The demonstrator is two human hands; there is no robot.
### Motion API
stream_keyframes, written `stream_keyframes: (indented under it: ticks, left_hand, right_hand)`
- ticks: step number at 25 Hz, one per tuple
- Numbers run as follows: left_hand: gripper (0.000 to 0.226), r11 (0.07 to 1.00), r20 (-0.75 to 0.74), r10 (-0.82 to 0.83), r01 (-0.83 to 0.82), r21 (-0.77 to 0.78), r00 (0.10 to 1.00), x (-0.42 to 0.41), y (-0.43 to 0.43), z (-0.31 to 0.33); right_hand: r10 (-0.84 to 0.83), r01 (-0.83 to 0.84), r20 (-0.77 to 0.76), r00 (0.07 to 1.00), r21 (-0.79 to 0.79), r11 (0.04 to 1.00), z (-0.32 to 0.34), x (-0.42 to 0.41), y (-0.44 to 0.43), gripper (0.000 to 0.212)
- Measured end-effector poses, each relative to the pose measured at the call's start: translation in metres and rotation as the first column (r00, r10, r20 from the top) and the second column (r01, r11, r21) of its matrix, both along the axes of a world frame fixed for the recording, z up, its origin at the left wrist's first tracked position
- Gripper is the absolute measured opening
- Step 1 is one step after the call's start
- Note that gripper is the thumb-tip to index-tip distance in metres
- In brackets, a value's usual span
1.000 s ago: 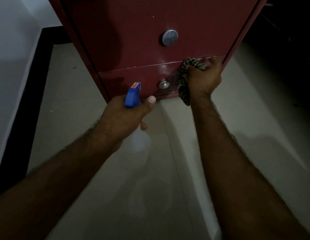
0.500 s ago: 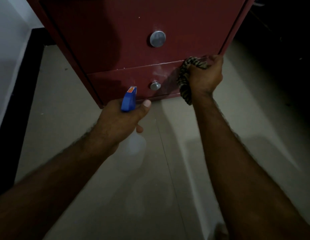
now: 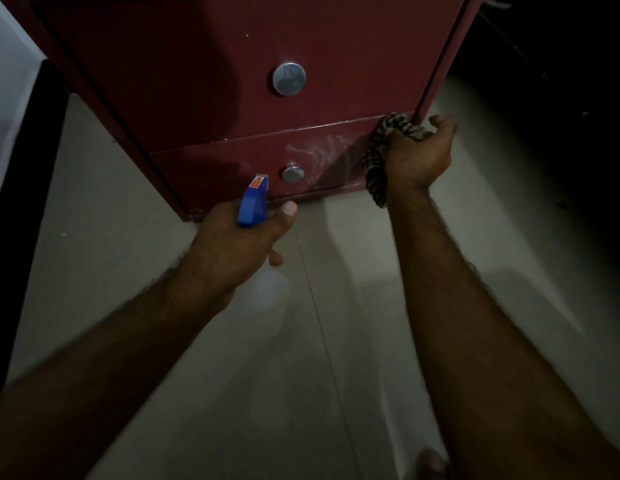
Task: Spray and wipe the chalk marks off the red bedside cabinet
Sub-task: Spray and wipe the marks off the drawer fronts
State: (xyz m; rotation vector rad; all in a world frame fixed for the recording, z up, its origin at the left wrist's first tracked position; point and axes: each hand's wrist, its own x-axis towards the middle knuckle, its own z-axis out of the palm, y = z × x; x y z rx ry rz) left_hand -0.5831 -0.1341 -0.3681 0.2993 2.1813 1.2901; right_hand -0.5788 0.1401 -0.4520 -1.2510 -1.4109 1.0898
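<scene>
The cabinet (image 3: 232,81) is set across the upper frame, the spray bottle (image 3: 253,206) held below its lower knob (image 3: 293,173), the cloth (image 3: 381,157) pressed at its lower right corner

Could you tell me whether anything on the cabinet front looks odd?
Yes: whitish smears streak the lower drawer above its round knob, beside the striped cloth the right hand grips. Nothing looks damaged.

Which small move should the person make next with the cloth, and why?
Probably draw the striped cloth leftward over the lower drawer, toward its small knob. The right hand grips the cloth at the drawer's right edge, and whitish smears show between cloth and knob.
</scene>
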Motion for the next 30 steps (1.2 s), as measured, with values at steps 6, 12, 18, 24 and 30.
stream_keyframes:
  ticks: [6, 12, 18, 24, 30]
  left_hand:
    - [0.037, 1.000, 0.006, 0.005, -0.005, -0.010, 1.000, 0.003, 0.003, -0.002]
    - [0.033, 1.000, -0.014, 0.018, -0.018, -0.013, 1.000, 0.003, 0.003, 0.000]
    - [0.037, 0.999, -0.024, 0.017, -0.018, -0.030, 1.000, 0.005, 0.002, 0.000]
    - [0.048, 0.999, -0.025, 0.019, -0.020, -0.038, 1.000, 0.004, 0.001, 0.001]
    - [0.056, 0.999, -0.034, 0.018, -0.020, -0.037, 0.999, 0.005, 0.005, -0.001]
  right_hand:
    - [0.008, -0.007, 0.073, 0.997, -0.023, 1.000, -0.016, 0.002, 0.002, 0.049]
    - [-0.010, 0.009, -0.067, 0.998, -0.012, 1.000, -0.012, 0.004, 0.006, 0.046]
    - [0.034, -0.017, 0.070, 0.997, -0.236, 0.972, -0.061, 0.009, 0.009, 0.047]
    - [-0.023, -0.039, -0.240, 0.970, -0.251, 0.967, -0.059, -0.001, 0.013, 0.047]
    - [0.044, -0.045, -0.009, 0.999, -0.374, 0.926, -0.090, 0.002, 0.017, 0.053]
